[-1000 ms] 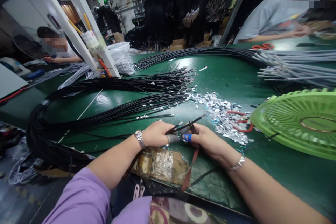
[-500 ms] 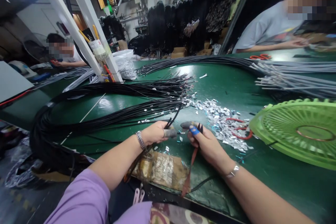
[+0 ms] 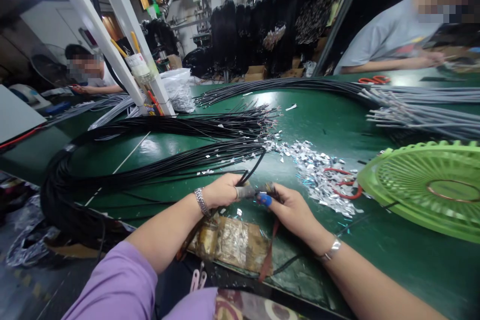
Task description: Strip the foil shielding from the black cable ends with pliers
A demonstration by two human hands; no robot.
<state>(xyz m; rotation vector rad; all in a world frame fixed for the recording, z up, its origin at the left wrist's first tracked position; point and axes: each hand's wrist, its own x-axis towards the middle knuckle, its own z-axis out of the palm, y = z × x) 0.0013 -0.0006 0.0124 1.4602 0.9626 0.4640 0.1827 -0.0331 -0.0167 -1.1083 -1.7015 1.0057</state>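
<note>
My left hand (image 3: pixel 225 191) is closed on a black cable (image 3: pixel 255 166) that loops up from the fingers toward the cable bundle. A grey covering wraps one fingertip, and a metal watch is on the wrist. My right hand (image 3: pixel 290 207) is closed in a pinch against the left fingertips, blue tape on its thumb. Whatever lies between the right fingers is hidden. Beneath the hands, a taped cardboard pad (image 3: pixel 236 242) lies at the table's edge, with a brown strap (image 3: pixel 268 257) beside it. Black cable bundles (image 3: pixel 180 157) with stripped ends stretch away to the left.
Foil scraps (image 3: pixel 318 175) are heaped right of centre, beside red-handled scissors (image 3: pixel 347 189). A green fan (image 3: pixel 423 185) occupies the right side. Grey cables (image 3: pixel 412 105) lie behind it. A white post (image 3: pixel 123 35) rises at left. Two people sit across the green table (image 3: pixel 315 120).
My right hand has moved left, bringing its fingertips against the left ones. The dark pointed thing by its thumb no longer shows. My left hand is nearly still on the cable.
</note>
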